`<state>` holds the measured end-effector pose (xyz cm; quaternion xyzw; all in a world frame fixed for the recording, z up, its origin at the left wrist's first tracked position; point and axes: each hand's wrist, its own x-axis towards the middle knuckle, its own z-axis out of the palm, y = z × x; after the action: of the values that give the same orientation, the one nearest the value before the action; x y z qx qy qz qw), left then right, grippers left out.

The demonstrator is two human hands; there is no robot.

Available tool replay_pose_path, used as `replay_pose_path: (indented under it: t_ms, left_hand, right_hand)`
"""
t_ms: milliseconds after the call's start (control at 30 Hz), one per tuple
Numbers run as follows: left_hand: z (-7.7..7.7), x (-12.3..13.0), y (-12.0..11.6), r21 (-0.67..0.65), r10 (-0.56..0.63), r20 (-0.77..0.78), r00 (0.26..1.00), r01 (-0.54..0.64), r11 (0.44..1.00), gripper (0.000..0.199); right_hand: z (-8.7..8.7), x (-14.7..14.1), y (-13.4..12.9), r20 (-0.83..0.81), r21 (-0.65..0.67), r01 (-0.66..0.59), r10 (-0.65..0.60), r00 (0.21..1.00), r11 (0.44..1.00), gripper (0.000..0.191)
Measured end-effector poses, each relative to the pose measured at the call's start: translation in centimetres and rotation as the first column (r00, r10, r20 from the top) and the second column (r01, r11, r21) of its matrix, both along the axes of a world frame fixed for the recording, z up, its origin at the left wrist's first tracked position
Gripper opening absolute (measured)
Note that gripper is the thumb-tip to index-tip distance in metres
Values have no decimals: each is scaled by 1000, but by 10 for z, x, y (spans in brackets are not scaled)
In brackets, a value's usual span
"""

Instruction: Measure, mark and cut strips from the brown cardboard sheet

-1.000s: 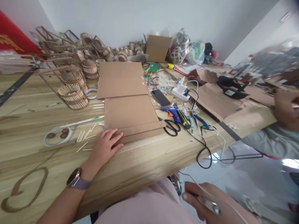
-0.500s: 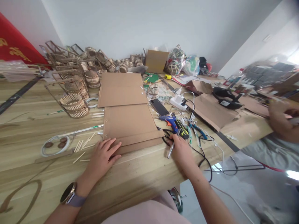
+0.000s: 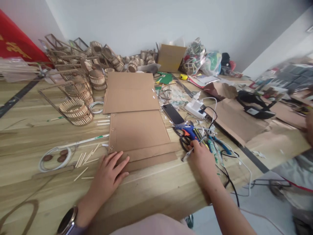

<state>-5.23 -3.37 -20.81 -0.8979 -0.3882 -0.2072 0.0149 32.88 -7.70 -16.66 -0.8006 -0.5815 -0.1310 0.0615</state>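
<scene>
My left hand (image 3: 111, 169) lies with its fingers spread over the lower left corner of a cardboard sheet (image 3: 139, 130), which has a narrow cardboard strip (image 3: 151, 151) along its near edge. To the right of the cardboard, my right hand (image 3: 202, 160) has its fingers closed round a slim pen (image 3: 187, 154), held at a slant. Just beyond that hand lie a blue glue gun (image 3: 187, 128) and a yellow-and-black utility knife (image 3: 197, 133), partly hidden by the fingers. Blue-handled pliers (image 3: 222, 146) rest to the right of them. Whether the fingers touch the knife I cannot tell.
Small slatted baskets (image 3: 75, 112) crowd the back left. Thin sticks (image 3: 81, 160) and a white coil (image 3: 40, 163) lie at left. A phone (image 3: 173, 114), a power strip (image 3: 195, 109) and loose cables (image 3: 231, 182) are at right. A co-worker's hand (image 3: 310, 125) shows at the far right.
The view has shifted slightly. My right hand, with the pen, has moved a little against the tools, now covering more of the utility knife. My left hand stays on the cardboard.
</scene>
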Motion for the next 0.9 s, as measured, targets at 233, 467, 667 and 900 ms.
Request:
replay_pose_path:
  t_ms: [233,467,667,900]
  left_hand:
    - [2,4,-1,153,-17,-71,997,27,988,44]
    - [3,7,-1,259,9,-138,990,27,965,45]
    - [0,7,-3,221,19,-126,992,9,975,46]
    - [-5,5,-5,188,5,-123,992,19,982,42]
  right_hand:
    - [25,-6,26,-63,66,-204,208,976,977,14]
    - [30,-10,98,-237,-42,-397,377,896,917,14]
    - [27,-13,156,-224,-137,-277,243,944,951,17]
    - [23,-9,180,-245,-268,-266,201,948,926,15]
